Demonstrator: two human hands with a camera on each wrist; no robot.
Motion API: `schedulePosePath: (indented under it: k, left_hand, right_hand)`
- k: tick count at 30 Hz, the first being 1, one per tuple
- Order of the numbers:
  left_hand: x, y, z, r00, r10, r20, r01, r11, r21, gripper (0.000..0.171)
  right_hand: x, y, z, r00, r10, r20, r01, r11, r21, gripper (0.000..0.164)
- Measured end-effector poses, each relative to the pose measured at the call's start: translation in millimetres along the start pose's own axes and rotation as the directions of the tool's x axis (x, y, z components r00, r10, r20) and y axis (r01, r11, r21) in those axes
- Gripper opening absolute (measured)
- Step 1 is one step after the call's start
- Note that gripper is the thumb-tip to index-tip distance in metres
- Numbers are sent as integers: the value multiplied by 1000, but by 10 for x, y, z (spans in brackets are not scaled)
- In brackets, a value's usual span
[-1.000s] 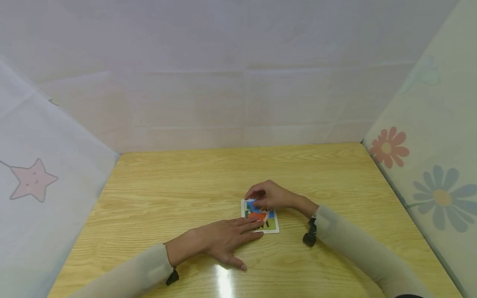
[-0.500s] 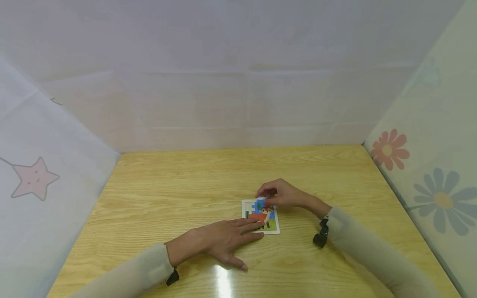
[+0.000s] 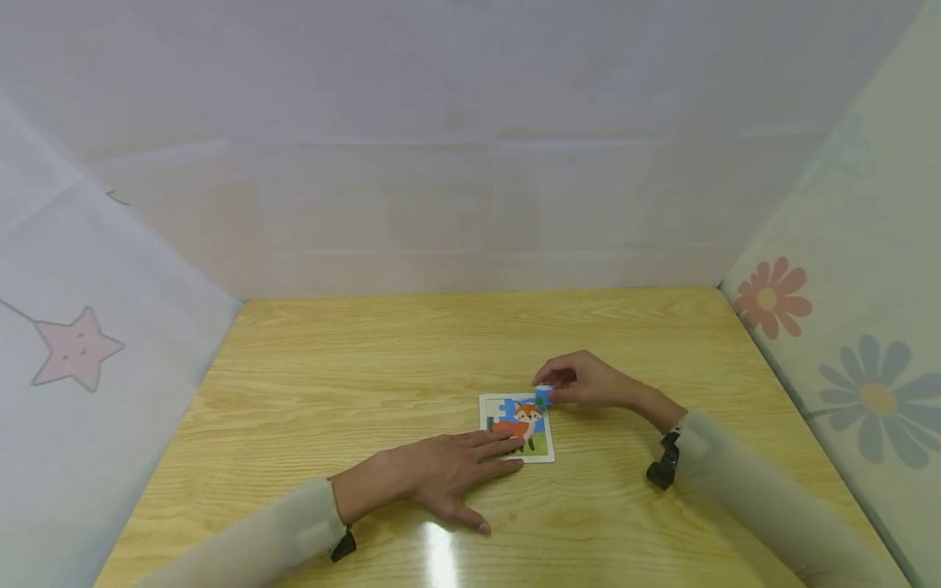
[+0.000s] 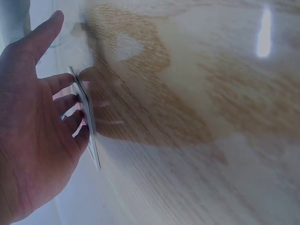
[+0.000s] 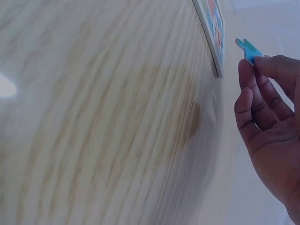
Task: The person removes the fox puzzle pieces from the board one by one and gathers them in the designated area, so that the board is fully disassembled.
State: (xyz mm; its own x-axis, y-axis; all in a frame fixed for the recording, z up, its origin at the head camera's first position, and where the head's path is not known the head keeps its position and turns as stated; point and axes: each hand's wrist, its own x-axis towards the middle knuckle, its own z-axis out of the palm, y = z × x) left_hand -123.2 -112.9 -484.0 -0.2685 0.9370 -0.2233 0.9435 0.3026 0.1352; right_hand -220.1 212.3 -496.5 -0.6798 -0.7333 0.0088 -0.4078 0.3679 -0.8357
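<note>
A small square jigsaw puzzle (image 3: 531, 433) with a fox picture and a white border lies flat on the table. Its upper left corner shows a pale gap where the tray is bare. My left hand (image 3: 448, 474) rests with straight, spread fingers on the puzzle's lower left part and covers some of the picture. Between thumb and fingertips my right hand (image 3: 588, 380) pinches a blue puzzle piece (image 5: 251, 50) with a bit of green. That piece is held up at the puzzle's upper right corner, clear of the table in the right wrist view.
The wooden table (image 3: 353, 359) runs back to a pale cloth wall (image 3: 441, 212). More cloth with printed flowers (image 3: 875, 400) and a star (image 3: 77, 349) stands at the sides. A bright reflection lies near the front.
My right hand has moved right from over the puzzle, carrying the blue piece away and uncovering the gap at the upper left. My left hand has stayed in place.
</note>
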Motion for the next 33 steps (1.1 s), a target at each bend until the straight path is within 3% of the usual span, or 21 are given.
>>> schedulePosePath:
  k: [28, 33]
  left_hand:
    - [-1, -15, -3, 1000, 1, 9, -1, 1000, -16, 90]
    - [-1, -16, -3, 1000, 0, 3, 0, 1000, -5, 90]
  right_hand:
    - [-593, 291, -435, 990, 142, -24, -144, 983, -118, 23]
    - [-626, 293, -457, 993, 114, -25, -117, 982, -150, 23]
